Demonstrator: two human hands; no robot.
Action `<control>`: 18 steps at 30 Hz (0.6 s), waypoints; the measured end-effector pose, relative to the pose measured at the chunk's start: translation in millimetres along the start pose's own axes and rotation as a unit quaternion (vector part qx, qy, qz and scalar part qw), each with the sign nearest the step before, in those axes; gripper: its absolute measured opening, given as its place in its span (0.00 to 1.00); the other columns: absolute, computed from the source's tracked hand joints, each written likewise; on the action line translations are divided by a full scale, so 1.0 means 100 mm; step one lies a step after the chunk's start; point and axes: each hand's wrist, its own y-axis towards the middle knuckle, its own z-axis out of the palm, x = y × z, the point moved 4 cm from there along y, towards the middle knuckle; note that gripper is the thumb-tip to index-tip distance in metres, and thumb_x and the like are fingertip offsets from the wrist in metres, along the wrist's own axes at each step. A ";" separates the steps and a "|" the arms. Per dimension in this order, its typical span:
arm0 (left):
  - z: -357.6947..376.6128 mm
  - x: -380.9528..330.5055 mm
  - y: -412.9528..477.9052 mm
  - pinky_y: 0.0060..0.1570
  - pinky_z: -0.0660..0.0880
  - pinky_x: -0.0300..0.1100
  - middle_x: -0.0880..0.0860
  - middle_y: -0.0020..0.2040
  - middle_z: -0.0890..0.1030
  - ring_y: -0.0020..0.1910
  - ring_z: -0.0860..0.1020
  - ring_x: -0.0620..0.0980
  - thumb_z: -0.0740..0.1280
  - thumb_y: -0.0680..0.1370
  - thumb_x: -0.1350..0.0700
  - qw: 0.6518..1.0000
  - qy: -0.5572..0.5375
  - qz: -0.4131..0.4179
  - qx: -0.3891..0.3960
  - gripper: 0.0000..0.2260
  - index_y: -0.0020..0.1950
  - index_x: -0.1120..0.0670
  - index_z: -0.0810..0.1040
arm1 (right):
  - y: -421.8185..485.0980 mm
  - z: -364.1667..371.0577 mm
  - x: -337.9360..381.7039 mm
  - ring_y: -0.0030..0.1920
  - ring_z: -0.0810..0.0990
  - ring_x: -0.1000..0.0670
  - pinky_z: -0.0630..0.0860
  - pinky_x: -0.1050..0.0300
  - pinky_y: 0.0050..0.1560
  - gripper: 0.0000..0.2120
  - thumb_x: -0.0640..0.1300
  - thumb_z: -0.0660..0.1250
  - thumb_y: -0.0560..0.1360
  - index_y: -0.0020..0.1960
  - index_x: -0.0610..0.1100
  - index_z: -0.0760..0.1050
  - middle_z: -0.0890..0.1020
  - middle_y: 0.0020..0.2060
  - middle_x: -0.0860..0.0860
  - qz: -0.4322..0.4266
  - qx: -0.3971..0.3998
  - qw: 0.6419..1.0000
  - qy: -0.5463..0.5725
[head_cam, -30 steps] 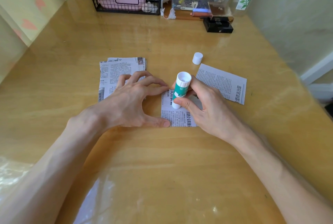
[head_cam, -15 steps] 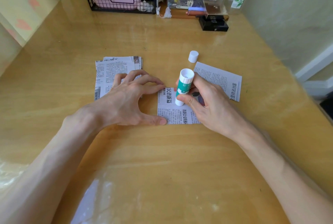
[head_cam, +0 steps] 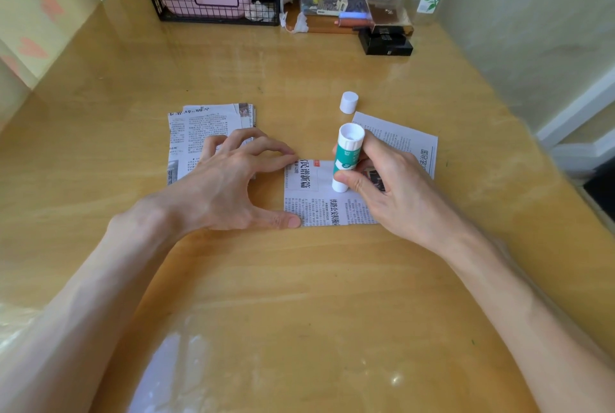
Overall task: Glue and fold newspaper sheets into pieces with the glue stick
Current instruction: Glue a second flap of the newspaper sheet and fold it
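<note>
Right hand [head_cam: 396, 193] grips glue stick [head_cam: 346, 159] — tip on newspaper sheet [head_cam: 319, 203].

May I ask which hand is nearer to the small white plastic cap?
Right. The right hand, gripping the green-and-white glue stick, is just this side of the small white plastic cap; the left hand presses the newspaper sheet farther left.

The flat white newspaper piece [head_cam: 312, 203] on the worktop [head_cam: 299, 286] carries a bold black Chinese headline, turned sideways, above columns of print too fine to read. The white newspaper sheet to its right [head_cam: 406, 140] shows large Chinese characters along its right edge. The label on the white and green plastic glue stick [head_cam: 347, 153] is illegible.
</note>
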 end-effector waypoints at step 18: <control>-0.01 -0.02 -0.01 0.75 0.49 0.48 0.31 0.72 0.67 0.77 0.57 0.41 0.62 0.62 0.17 1.000 0.003 0.002 0.000 0.47 0.77 0.39 0.72 | -0.10 -0.21 -0.19 0.51 0.83 0.56 0.79 0.50 0.52 0.04 0.46 0.66 0.84 0.56 0.52 0.71 0.83 0.50 0.55 0.038 -0.013 0.998 -0.054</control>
